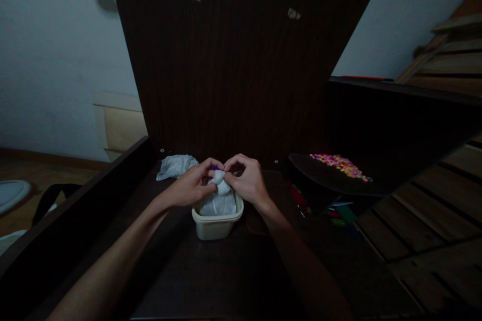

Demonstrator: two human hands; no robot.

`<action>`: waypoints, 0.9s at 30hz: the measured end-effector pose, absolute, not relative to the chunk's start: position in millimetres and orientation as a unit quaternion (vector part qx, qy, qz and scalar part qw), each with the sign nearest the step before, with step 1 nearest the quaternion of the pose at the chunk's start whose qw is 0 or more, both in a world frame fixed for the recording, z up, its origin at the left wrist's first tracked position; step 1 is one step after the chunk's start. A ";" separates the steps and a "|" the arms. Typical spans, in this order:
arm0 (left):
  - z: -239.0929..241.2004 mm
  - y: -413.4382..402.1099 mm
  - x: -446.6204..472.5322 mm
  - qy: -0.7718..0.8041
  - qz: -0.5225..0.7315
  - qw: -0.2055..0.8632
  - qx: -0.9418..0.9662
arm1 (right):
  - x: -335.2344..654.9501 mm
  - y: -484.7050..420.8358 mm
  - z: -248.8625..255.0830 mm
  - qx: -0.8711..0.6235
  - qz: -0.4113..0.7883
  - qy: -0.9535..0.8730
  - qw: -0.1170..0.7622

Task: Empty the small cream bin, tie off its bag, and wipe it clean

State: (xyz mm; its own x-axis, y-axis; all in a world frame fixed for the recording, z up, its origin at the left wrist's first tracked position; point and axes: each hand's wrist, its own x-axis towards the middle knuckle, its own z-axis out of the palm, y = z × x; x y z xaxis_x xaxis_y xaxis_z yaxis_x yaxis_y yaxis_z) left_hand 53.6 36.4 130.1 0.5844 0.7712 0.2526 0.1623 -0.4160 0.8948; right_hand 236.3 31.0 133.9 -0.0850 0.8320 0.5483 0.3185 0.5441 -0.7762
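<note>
Both hands meet over a cream plastic tub [214,228] on the dark wooden desk [196,281]. My left hand [194,183] pinches a bunched piece of white plastic bag [222,185] from the left. My right hand [248,180] pinches the same bunch from the right, fingers bent and close to the left fingertips. Below them, the lower part of the white bag sits inside the tub. A small purple thing [215,167] shows between the fingers; its kind is unclear. What lies inside the bag is hidden.
Another crumpled whitish plastic bag [176,165] lies behind my left hand. A dark upright panel [233,60] rises at the back. Right of it, a dark shelf bears many small colourful pieces [341,165]. Low side board [86,215] borders the left; wooden slats [433,215] lie right.
</note>
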 end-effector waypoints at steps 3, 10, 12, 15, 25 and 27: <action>127.0 36.7 54.6 0.297 0.350 0.481 0.747 | 237.4 30.0 132.8 -0.414 0.235 -0.699 0.533; 122.0 37.3 56.5 0.309 0.435 0.484 0.693 | 242.5 24.7 133.7 -0.437 0.231 -0.698 0.518; 121.3 39.1 56.8 0.301 0.463 0.477 0.684 | 242.8 23.1 133.4 -0.443 0.236 -0.692 0.519; 119.5 42.5 56.1 0.299 0.482 0.486 0.665 | 242.4 20.6 132.8 -0.434 0.221 -0.708 0.511; 123.2 41.2 56.0 0.338 0.475 0.562 0.587 | 238.6 6.6 138.4 -0.410 0.202 -0.753 0.473; 124.2 41.8 56.5 0.340 0.472 0.570 0.580 | 238.1 5.6 139.3 -0.417 0.187 -0.762 0.459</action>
State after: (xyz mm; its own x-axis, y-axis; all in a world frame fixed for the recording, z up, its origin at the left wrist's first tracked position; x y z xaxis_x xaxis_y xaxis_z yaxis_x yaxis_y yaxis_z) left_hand 56.5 41.8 124.2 0.3228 0.9327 0.1610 -0.1440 -0.1197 0.9823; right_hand 238.1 5.6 139.3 -0.2319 0.8069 0.5433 0.4640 0.5827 -0.6672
